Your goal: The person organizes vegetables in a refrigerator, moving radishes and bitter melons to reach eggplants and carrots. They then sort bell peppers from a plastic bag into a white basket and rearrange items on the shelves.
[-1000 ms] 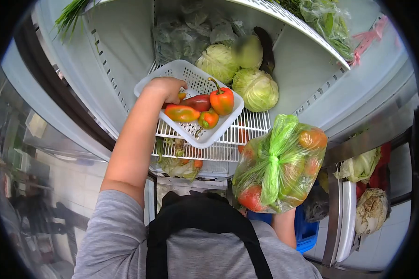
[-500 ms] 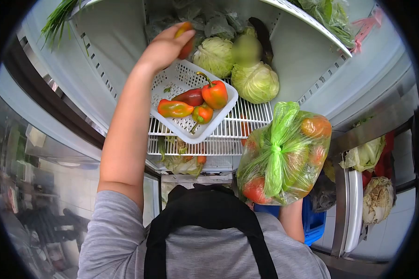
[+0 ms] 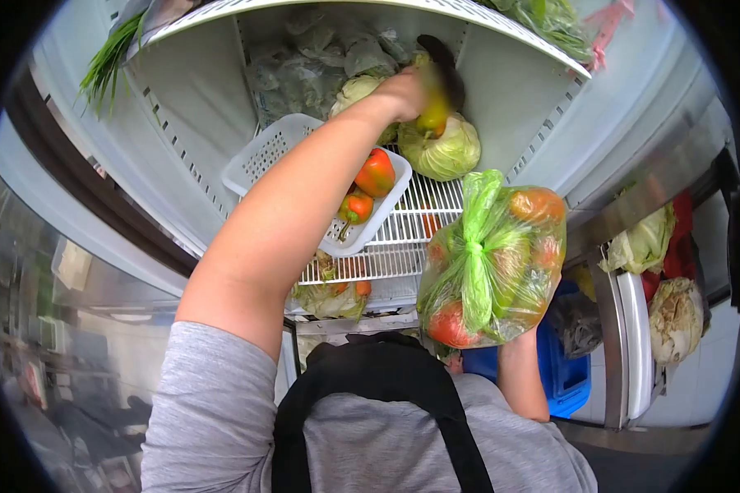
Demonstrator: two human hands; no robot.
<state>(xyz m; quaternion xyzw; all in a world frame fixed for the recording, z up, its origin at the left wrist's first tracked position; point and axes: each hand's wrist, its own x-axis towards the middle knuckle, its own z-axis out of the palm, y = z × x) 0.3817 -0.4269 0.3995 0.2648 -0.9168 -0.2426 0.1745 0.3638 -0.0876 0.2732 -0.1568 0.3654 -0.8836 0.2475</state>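
My left hand (image 3: 404,92) reaches over the cabbages at the back of the refrigerator shelf, closed on a yellow-green pepper (image 3: 432,122) that hangs in front of a cabbage (image 3: 442,154). Below my left forearm, a white perforated basket (image 3: 259,164) holds orange-red peppers (image 3: 376,172); the forearm covers part of it. On the right, my right hand (image 3: 520,345) holds up a clear plastic bag (image 3: 514,263) of red and green produce, tied with a bright green knot. The bag hides its fingers.
Plastic-wrapped produce (image 3: 292,82) lies at the back left of the wire shelf (image 3: 395,259), beside a long dark vegetable (image 3: 440,53). Carrots show on a lower shelf. Green leaves hang from above. A blue container (image 3: 569,382) and more cabbages (image 3: 674,320) are at the right.
My left hand has moved right with the pepper, from above the basket to the cabbages. The basket now shows slightly further left. My right hand still holds the bag.
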